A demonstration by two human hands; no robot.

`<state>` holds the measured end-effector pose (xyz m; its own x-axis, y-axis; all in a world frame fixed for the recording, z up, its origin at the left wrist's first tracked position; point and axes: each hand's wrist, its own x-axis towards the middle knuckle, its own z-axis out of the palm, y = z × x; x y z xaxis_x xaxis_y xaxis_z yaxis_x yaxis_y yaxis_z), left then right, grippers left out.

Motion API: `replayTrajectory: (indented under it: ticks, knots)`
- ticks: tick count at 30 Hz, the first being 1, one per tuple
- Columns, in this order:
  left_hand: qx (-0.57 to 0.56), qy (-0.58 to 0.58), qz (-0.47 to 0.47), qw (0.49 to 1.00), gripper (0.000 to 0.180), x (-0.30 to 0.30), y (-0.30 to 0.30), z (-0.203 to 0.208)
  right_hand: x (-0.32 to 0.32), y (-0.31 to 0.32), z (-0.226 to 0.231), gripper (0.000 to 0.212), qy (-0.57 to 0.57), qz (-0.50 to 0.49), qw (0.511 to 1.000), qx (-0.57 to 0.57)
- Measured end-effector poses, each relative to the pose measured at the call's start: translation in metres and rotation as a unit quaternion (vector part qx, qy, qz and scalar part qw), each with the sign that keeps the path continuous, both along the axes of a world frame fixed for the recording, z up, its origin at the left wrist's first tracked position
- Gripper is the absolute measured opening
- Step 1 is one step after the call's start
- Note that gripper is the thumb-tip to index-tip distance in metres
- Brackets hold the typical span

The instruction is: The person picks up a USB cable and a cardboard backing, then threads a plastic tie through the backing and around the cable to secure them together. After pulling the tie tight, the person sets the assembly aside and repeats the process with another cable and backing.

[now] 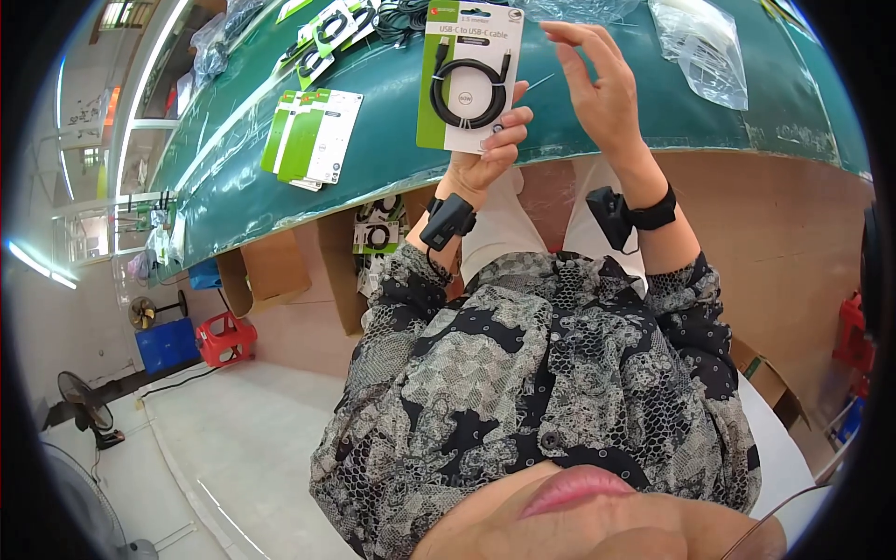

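My left hand (485, 163) grips the lower right edge of a green and white packaging card (457, 131), its fingers curled over the front. A coiled black charging cable (437, 91) is fixed on the card by thin light ties, both connectors pointing up. To the right of the card my right hand (602, 93) is raised with bent fingers apart and nothing seen in them. Left of the held card, a fanned stack of green and white cards (329, 140) lies on the green tabletop (392, 163).
Packed cable cards (331, 33) and loose black cables (403, 21) lie at the back. A clear plastic bag (700, 56) rests at the back right. Below the near edge stand an open cardboard box (338, 266) holding packed cards and a red stool (226, 338).
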<state>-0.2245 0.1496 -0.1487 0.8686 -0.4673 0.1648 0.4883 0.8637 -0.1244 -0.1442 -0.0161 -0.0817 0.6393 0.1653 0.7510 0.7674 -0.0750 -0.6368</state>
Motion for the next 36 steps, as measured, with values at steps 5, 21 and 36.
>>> replayTrajectory:
  ticks: [5, 21, 36]
  knots:
    - [0.121, -0.007, 0.089, 0.989, 0.049, 0.008, 0.026, 0.008, 0.014, -0.02, -0.03, 0.02, 0.043, -0.031, 0.995, -0.086]
    - [0.555, 0.166, 0.375, 0.724, 0.018, 0.065, 0.25, 0.02, 0.026, -0.05, -0.075, 0.016, 0.103, 0.004, 0.982, -0.156]
    - [0.95, -0.163, 0.243, -0.105, 0.024, 0.162, 0.163, 0.031, 0.025, -0.052, -0.071, 0.018, 0.167, 0.026, 0.979, -0.111]
